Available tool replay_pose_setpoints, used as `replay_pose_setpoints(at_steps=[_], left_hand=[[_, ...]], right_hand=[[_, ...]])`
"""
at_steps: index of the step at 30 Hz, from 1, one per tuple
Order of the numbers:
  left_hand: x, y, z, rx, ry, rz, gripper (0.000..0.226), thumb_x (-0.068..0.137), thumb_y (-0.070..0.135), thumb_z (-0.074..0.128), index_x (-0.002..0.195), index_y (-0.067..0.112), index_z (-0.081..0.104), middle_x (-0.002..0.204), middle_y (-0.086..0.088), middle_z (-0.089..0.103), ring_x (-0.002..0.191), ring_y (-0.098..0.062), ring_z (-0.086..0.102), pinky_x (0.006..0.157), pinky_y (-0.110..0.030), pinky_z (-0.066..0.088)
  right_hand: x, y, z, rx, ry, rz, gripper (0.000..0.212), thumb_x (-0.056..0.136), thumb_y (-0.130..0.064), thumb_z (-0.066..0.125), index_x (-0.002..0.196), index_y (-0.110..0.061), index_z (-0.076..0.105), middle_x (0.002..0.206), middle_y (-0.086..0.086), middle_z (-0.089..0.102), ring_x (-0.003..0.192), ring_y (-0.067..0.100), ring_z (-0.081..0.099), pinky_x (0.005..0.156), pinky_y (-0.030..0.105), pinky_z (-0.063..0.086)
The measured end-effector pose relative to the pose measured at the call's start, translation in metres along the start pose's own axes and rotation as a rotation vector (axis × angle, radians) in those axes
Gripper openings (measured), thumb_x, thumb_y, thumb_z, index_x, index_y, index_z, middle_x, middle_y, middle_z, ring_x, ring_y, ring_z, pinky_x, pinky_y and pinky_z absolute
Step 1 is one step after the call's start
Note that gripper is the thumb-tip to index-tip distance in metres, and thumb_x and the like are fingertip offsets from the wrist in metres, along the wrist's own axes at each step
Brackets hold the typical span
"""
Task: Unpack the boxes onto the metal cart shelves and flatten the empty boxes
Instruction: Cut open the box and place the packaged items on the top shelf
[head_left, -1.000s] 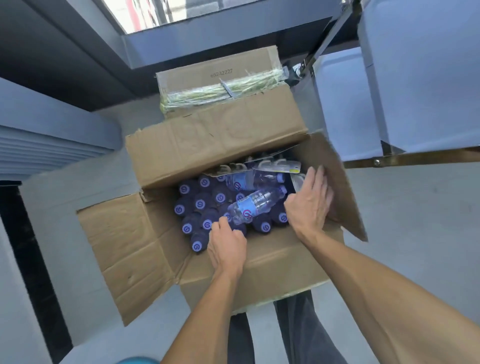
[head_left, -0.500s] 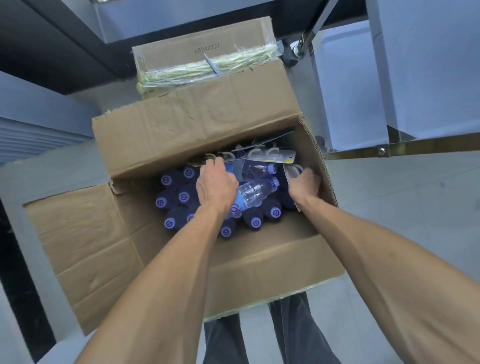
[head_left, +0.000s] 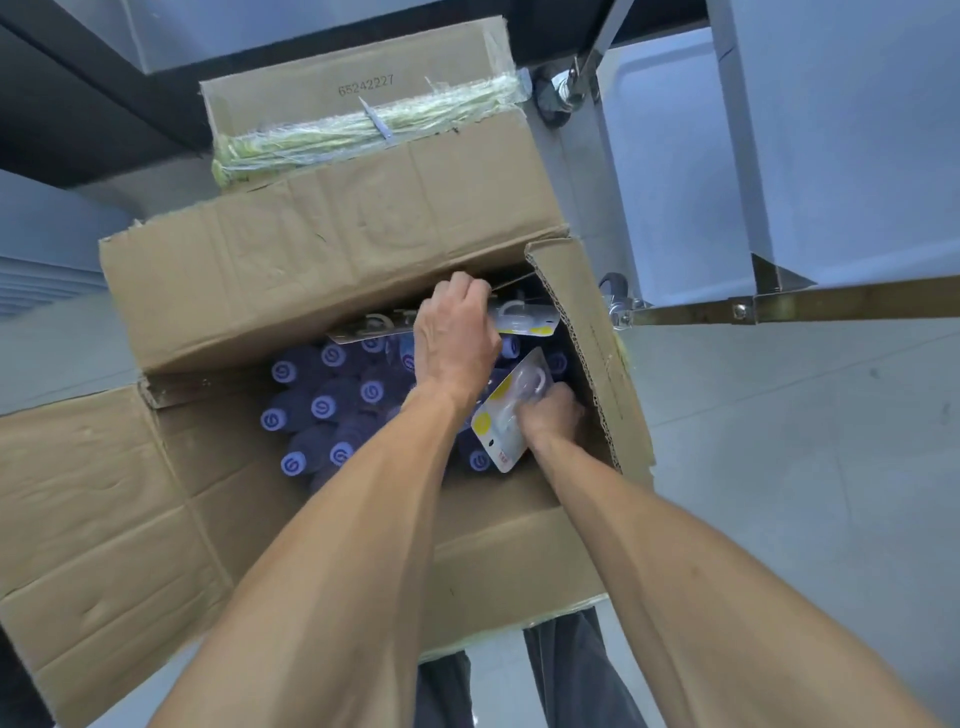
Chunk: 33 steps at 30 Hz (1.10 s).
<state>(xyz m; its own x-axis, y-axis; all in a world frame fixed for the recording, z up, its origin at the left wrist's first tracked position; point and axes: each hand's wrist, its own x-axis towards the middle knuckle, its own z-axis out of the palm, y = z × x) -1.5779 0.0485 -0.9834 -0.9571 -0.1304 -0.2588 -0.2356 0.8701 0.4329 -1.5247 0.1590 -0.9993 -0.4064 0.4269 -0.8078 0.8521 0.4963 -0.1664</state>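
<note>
Reaching into the open cardboard box (head_left: 332, 545) on the floor beside the metal cart (head_left: 769, 306), we read only "65242227" printed on the taped second box (head_left: 358, 88) behind it; logos on the purple bottle caps (head_left: 327, 408) stay illegible. Our left hand (head_left: 457, 343) curls round a blister pack (head_left: 524, 325) at the far wall; our right hand (head_left: 550, 415) grips another blister pack (head_left: 511, 415), tilted, near the right wall.
</note>
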Motion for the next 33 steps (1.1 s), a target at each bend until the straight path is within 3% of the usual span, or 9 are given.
replay_pose_setpoints(at_steps=[7,13,17,19,21,24,26,30,33], left_hand=[[0.013,-0.003,0.014,0.208,-0.276,-0.069,0.031,0.089,0.005,0.053,0.119,0.009,0.055,0.118,-0.017,0.059,0.111,-0.037,0.052,0.086,-0.043,0.040],[0.009,-0.012,-0.007,0.179,-0.255,0.011,0.021,0.080,0.009,0.055,0.099,0.011,0.064,0.110,-0.012,0.054,0.104,-0.033,0.048,0.083,-0.039,0.036],[-0.026,-0.032,-0.016,-0.026,-0.403,0.166,0.023,0.074,0.031,0.056,0.082,0.012,0.045,0.101,-0.003,0.052,0.101,-0.027,0.048,0.063,-0.034,0.031],[-0.034,-0.036,-0.016,-0.061,-0.354,0.122,0.027,0.079,0.041,0.052,0.083,0.015,0.047,0.095,0.001,0.054,0.097,-0.022,0.047,0.063,-0.033,0.030],[-0.031,-0.038,-0.012,0.004,-0.286,0.072,0.021,0.086,0.035,0.054,0.093,0.015,0.050,0.096,-0.001,0.054,0.095,-0.024,0.047,0.066,-0.036,0.035],[-0.025,-0.037,-0.002,0.213,-0.288,0.093,0.015,0.092,0.014,0.053,0.105,0.009,0.060,0.115,-0.010,0.050,0.105,-0.029,0.046,0.067,-0.038,0.037],[-0.027,-0.034,0.003,0.188,-0.245,0.031,0.011,0.091,0.007,0.052,0.098,0.003,0.061,0.116,-0.012,0.047,0.102,-0.031,0.048,0.066,-0.038,0.034],[-0.046,-0.042,0.004,0.034,-0.182,0.002,0.008,0.088,0.011,0.054,0.084,0.005,0.051,0.124,-0.013,0.045,0.106,-0.028,0.045,0.071,-0.039,0.042],[-0.059,-0.056,0.002,0.092,-0.229,0.057,0.021,0.086,-0.003,0.053,0.080,0.010,0.039,0.133,-0.014,0.043,0.110,-0.031,0.043,0.068,-0.041,0.041]], right_hand=[[0.002,0.001,-0.002,-0.013,0.050,-0.029,0.035,0.101,-0.024,0.053,0.131,-0.006,0.057,0.133,0.016,0.059,0.120,0.033,0.056,0.094,0.035,0.044],[-0.004,0.003,-0.006,0.075,0.073,-0.068,0.028,0.097,-0.027,0.058,0.098,-0.001,0.067,0.090,0.015,0.062,0.081,0.028,0.053,0.070,0.029,0.035],[-0.014,0.001,-0.004,0.002,0.100,-0.142,0.026,0.096,-0.022,0.057,0.110,-0.005,0.070,0.108,0.018,0.069,0.089,0.032,0.058,0.074,0.030,0.039],[-0.016,0.002,-0.001,-0.019,0.122,-0.150,0.032,0.095,-0.022,0.058,0.120,-0.005,0.066,0.122,0.017,0.066,0.106,0.034,0.061,0.091,0.035,0.047],[-0.018,0.004,0.003,0.005,0.113,-0.113,0.035,0.096,-0.027,0.056,0.125,-0.009,0.063,0.128,0.015,0.063,0.114,0.034,0.059,0.098,0.039,0.047],[-0.018,0.008,0.012,0.071,0.100,-0.016,0.032,0.095,-0.029,0.059,0.119,-0.009,0.065,0.121,0.014,0.066,0.102,0.032,0.062,0.080,0.030,0.046],[-0.019,0.009,0.016,0.147,0.107,0.047,0.026,0.094,-0.023,0.061,0.114,-0.007,0.065,0.119,0.013,0.067,0.095,0.030,0.062,0.075,0.028,0.041],[-0.021,0.012,0.029,0.219,0.040,0.119,0.037,0.093,-0.021,0.061,0.126,-0.005,0.060,0.130,0.014,0.062,0.116,0.033,0.060,0.097,0.032,0.044],[-0.023,0.014,0.034,0.189,0.003,0.087,0.038,0.098,-0.009,0.050,0.135,0.000,0.053,0.137,0.018,0.057,0.119,0.035,0.057,0.087,0.022,0.041]])
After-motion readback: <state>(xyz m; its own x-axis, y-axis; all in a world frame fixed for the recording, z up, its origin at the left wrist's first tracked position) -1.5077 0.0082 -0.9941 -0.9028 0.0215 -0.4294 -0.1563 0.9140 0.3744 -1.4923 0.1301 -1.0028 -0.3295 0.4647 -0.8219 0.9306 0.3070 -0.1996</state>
